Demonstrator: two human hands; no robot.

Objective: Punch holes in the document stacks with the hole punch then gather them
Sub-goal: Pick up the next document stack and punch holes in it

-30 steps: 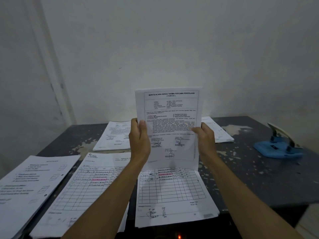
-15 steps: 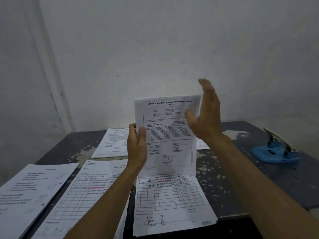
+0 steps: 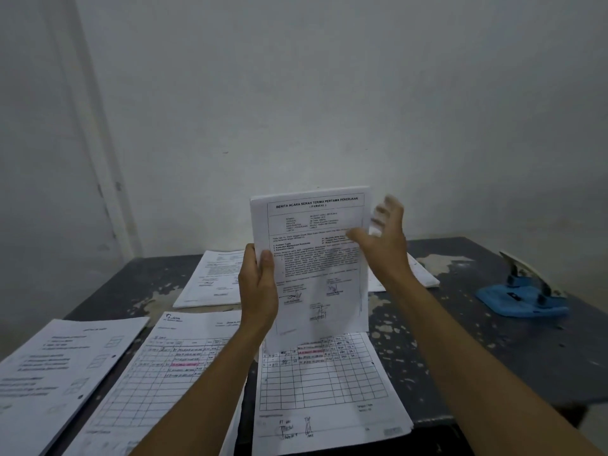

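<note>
A: Progress check, near edge first. We see three stacks along the near edge of the table (image 3: pixel 493 357): a checklist stack (image 3: pixel 62 366) at the near left corner, a ruled-form stack (image 3: pixel 154 373) just beside it, and a second ruled-form stack (image 3: pixel 329 390) at the middle of the near edge. Dark dots on the checklist stack may be punched holes; we cannot confirm this.

B: And the held stack?

A: We hold the title-page stack (image 3: pixel 312 258) upright above the middle of the table, its lower edge over the second ruled-form stack. The left hand (image 3: pixel 258 287) grasps its left edge, thumb on the front sheet, fingers hidden behind. The right hand (image 3: pixel 383 238) is released: fingers spread and blurred, at the right edge of the stack; contact cannot be told.

B: Far side?

A: Two more stacks lie toward the far edge, a far-left stack (image 3: pixel 210 278) and a far-right stack (image 3: pixel 421 274), the latter mostly hidden. The hole punch (image 3: pixel 523 297) sits near the right edge, well apart from both hands and untouched.

B: Judgement?

A: We judge the held stack is being squared for punching. Gathering is not done.
</note>
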